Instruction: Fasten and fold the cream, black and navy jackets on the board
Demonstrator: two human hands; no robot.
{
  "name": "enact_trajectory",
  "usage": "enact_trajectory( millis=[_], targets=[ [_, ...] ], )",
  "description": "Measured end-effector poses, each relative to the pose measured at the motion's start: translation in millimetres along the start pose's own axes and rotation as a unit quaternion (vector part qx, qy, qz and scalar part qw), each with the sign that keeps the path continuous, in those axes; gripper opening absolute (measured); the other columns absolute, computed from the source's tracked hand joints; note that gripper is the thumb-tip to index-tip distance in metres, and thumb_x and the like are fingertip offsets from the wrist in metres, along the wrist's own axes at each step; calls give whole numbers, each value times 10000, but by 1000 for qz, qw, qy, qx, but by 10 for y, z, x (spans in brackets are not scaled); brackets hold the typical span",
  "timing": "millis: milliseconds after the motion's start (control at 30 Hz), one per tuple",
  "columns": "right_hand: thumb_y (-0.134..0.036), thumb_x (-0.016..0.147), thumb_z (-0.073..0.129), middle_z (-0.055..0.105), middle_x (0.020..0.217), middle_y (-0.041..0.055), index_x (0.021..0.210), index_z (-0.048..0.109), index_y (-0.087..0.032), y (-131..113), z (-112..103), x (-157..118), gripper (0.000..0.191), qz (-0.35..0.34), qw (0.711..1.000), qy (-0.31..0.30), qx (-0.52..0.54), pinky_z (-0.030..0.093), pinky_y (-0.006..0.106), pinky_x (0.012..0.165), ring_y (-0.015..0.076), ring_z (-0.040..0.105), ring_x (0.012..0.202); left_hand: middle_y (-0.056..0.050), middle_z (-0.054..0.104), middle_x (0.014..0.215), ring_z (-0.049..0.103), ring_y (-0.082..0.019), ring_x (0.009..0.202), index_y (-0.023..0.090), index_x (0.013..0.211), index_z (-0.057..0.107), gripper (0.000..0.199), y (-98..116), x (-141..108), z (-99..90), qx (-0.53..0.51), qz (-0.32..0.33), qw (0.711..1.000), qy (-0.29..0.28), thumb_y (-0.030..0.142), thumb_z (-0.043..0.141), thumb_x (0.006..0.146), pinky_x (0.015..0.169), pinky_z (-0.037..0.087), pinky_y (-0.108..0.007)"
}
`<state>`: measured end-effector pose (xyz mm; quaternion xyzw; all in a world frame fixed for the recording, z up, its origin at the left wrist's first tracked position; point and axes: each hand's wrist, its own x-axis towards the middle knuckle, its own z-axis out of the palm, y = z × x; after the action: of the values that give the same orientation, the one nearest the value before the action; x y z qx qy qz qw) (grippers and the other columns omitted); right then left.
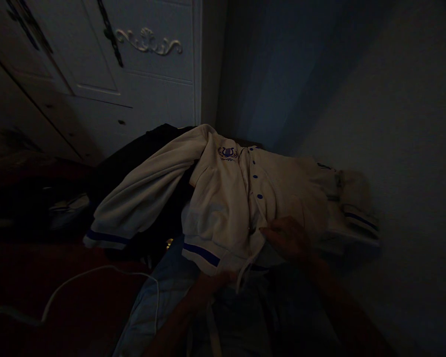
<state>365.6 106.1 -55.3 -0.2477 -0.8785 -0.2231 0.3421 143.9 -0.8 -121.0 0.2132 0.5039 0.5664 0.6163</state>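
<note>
A pale button-up jacket point(219, 198) lies spread out in front of me, with blue snap buttons, an embroidered crest on the chest and blue-striped cuffs and hem. One sleeve stretches to the left; the other lies to the right, against the wall. My right hand point(288, 239) is closed, its fingers pinching the jacket's front edge below the lowest visible button. Down at the bottom hem, my left hand point(221, 281) grips the fabric near the striped band, its fingertips partly hidden by dark shadow.
Dark clothing point(134, 148) lies under and behind the jacket. A white cabinet point(159, 89) with carved trim stands at the back left, and a bare wall point(405, 124) rises on the right. A white cable point(96, 268) runs over the red floor covering point(82, 297) to blue fabric point(144, 307).
</note>
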Motion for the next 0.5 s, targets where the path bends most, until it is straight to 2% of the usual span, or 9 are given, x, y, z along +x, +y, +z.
enact_trajectory(
  millis=[100,167,233,267,300,367,400,467,500],
  targets=[
    [-144,855,618,617,751,6,974,678,-230,-41,52,-54,158,10,1000,7,2,409,222,689,71,513,716,-123,740,957,694,-269,945,161,940,741,569,84,-93,-134,69,-56,984,-153,464,880,480,919,523,-401],
    [-132,860,602,643,763,14,975,675,-203,-69,84,-71,154,5,1000,7,5,415,218,666,69,534,708,-75,704,679,672,-202,667,159,712,740,420,179,-187,-242,161,-110,943,-270,526,844,536,731,541,-322],
    [-128,867,591,680,837,36,1006,670,-179,-92,105,-84,168,4,1000,16,8,445,216,672,79,583,752,-44,616,519,561,-138,472,160,539,668,449,330,-262,-287,208,-148,906,-338,588,787,601,557,471,-257],
    [-131,870,589,692,879,47,1025,667,-170,-103,109,-89,178,6,1000,18,12,466,216,682,86,606,784,-38,596,503,521,-119,441,160,517,645,477,423,-276,-270,211,-140,907,-338,610,760,630,511,426,-234],
    [-132,869,593,700,916,56,1046,663,-164,-115,109,-92,192,11,1000,19,19,485,214,692,91,625,813,-35,593,516,503,-109,442,162,535,641,487,521,-268,-226,207,-106,922,-310,624,733,658,490,390,-219],
    [-128,865,599,707,962,61,1079,651,-157,-149,99,-91,222,30,998,15,43,518,207,715,96,652,861,-32,609,582,528,-116,513,170,650,670,453,703,-180,-69,230,33,952,-197,613,667,741,520,389,-213],
    [-125,867,596,708,978,60,1090,645,-159,-174,90,-87,231,47,997,12,62,534,205,736,98,661,884,-35,637,651,561,-131,578,176,750,692,409,774,-109,31,266,116,948,-132,582,651,772,565,415,-222],
    [-129,884,563,708,997,56,1097,635,-163,-240,74,-76,228,92,990,15,102,555,205,779,100,671,921,-62,683,850,623,-179,760,181,959,690,388,859,53,241,387,242,888,-52,531,660,794,699,461,-263],
    [-135,898,536,708,996,55,1092,633,-164,-279,70,-72,219,120,985,22,122,561,206,797,100,674,933,-83,684,938,634,-209,840,176,1035,671,429,872,128,340,451,274,849,-35,532,665,795,748,465,-288]
  ],
)
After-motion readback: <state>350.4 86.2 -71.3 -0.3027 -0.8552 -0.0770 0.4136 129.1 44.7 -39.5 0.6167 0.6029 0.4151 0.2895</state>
